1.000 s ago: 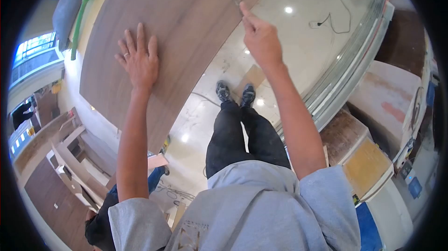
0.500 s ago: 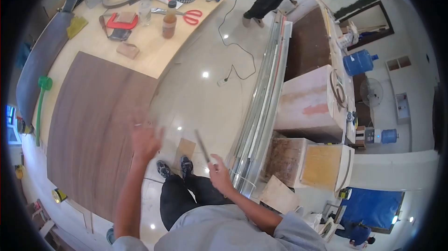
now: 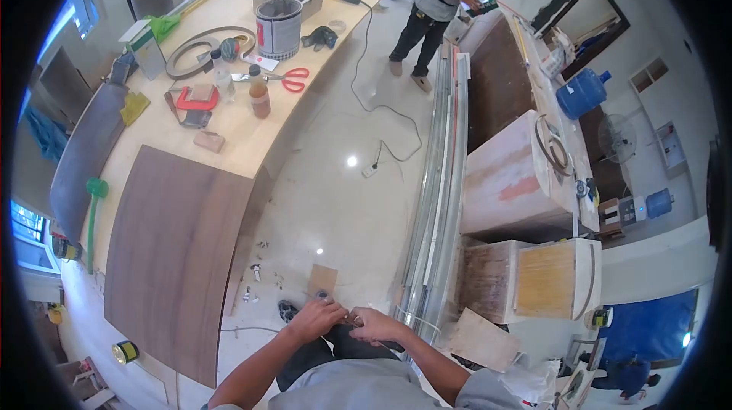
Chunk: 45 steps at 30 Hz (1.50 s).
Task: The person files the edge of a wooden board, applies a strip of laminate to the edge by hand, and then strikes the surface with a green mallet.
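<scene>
My left hand and my right hand are close together in front of my waist, over my legs. The right one is closed around a thin tool with a dark handle; its blade is hidden by my hands. My left fingers are bent and pinched at the front end of that tool, and what they grip is too small to make out. To the left of them lies a brown wood-grain panel on the pale worktable. A small brown board piece rests on the floor by my shoes.
On the worktable stand a paint bucket, red-handled scissors, a bottle of amber liquid, a red clamp and a green mallet. Long metal profiles run along the right. A cable crosses the floor. Another person stands farther back.
My left hand has come off the wood-grain panel and joined my right hand. The tool, held out before, is now between both hands. My view has tilted up, showing more of the table's far end.
</scene>
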### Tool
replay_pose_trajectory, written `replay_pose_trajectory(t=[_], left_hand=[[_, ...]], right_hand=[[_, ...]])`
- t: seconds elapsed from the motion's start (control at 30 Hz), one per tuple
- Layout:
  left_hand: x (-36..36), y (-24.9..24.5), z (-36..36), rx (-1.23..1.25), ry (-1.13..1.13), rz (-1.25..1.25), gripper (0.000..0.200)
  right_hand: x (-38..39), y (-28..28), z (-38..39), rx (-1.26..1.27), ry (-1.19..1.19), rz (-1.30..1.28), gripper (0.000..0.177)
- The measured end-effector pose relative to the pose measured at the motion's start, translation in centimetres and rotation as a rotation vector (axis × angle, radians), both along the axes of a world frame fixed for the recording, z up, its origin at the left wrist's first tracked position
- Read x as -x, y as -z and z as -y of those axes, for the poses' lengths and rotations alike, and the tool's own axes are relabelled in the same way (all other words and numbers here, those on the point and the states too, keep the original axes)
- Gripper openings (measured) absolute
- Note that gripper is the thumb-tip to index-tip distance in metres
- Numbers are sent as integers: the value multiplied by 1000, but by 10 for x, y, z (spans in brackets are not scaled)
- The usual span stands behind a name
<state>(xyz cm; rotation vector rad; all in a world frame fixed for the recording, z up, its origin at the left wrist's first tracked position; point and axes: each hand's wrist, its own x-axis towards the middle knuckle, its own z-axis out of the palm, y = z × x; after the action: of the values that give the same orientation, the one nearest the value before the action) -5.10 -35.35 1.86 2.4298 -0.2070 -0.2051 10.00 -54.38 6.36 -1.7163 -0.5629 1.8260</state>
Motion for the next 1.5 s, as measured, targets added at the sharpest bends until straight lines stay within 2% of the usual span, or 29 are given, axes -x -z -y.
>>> replay_pose_trajectory(t=[0.07,0.17,0.23,0.33,0.37,0.4,0.43,0.47,0.5,0.53,0.57,0.63,0.67,0.73,0.8,0.83,0.9,0.97,1.03,1.1,1.17,1.33,1.4,1.5], left_hand=[[10,2,0,-8,17,-9,17],[35,5,-15,23,-94,113,12],[64,41,-45,-29,-246,28,10],[112,48,-75,-115,-711,-152,13],[122,35,-77,-106,-835,-205,15],[134,37,-72,-153,-853,-92,18],[153,47,-64,-173,-799,29,31],[160,30,-57,-74,-791,59,50],[151,-1,-59,-104,-709,79,62],[152,-17,-58,-281,-729,57,63],[140,-41,-75,-145,-782,-5,63],[153,-31,-119,-242,-944,104,53],[166,-16,-146,-275,-1013,128,47],[171,-25,-194,-353,-1183,84,41],[174,-17,-230,-587,-1256,95,47],[175,-10,-244,-588,-1274,32,51],[176,11,-264,-583,-1309,-94,59],[174,34,-263,-715,-1320,-20,59],[167,41,-262,-793,-1326,-1,59],[164,38,-258,-805,-1334,-44,59],[165,39,-256,-809,-1319,-42,59],[167,42,-256,-788,-1309,23,58],[164,45,-258,-757,-1316,61,58],[165,47,-260,-824,-1306,31,58]], right_hand=[[4,7,5,-5,-136,85,46],[-9,-21,6,14,-291,79,50],[-25,-25,21,8,-299,61,50],[-59,-36,42,60,-250,158,49],[-64,-17,58,6,-117,317,49],[-69,30,84,-40,0,449,49],[-86,122,125,-99,107,534,47],[-86,109,114,21,191,632,42],[-92,98,93,76,57,835,41],[-86,98,80,9,139,837,40],[-81,99,67,-61,216,836,40],[-54,58,8,-156,421,641,43],[-26,11,-32,-200,483,526,46],[1,-9,-70,-224,417,345,50],[24,16,-97,-339,203,546,53],[39,23,-112,-410,133,632,54],[76,32,-136,-588,100,712,54],[105,38,-153,-732,48,761,55],[123,40,-157,-721,-17,808,55],[137,39,-151,-562,-91,867,57],[140,46,-157,-600,-59,893,56],[112,58,-253,-658,-69,1006,53],[110,49,-266,-626,-28,949,52],[119,42,-239,-578,9,947,49]])
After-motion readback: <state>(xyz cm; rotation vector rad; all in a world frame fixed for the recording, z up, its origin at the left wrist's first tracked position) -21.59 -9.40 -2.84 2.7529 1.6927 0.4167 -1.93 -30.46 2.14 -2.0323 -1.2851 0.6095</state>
